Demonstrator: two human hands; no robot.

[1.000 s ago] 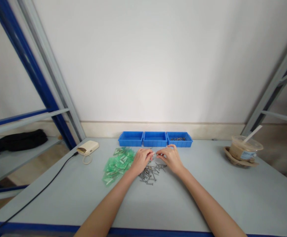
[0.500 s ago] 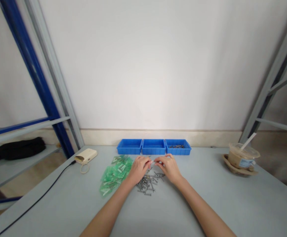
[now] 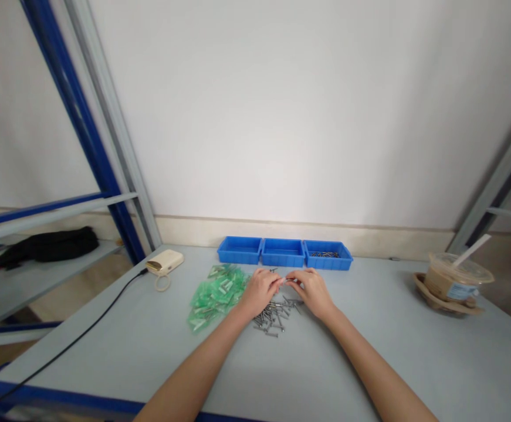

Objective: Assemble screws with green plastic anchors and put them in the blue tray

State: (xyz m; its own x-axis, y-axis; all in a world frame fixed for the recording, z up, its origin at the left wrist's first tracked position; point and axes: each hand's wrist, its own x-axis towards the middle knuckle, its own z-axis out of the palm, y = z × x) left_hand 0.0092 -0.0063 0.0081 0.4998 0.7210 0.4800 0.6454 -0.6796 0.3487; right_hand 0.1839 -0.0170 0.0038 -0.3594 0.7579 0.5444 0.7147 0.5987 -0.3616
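Screws, grey and metallic, lie in a jumbled pile on the grey table, as the head view shows, just on the near side of the two hands and partly hidden by the left one. The left hand and the right hand meet fingertip to fingertip above the far edge of the pile. Both pinch one small piece between thumb and fingers; it looks thin and pale, too small here to identify surely.

Left of the pile, close beside the left hand, spreads a green translucent bag with whitish pieces showing through. Beyond the hands, three blue trays stand side by side in a row: a left tray, a middle tray and a right tray, the last holding small metal pieces.

Farther left rests a cream device with a ring-shaped loop and a black cable. At the far right, a lidded cup with a white straw sits in a brown cardboard holder.
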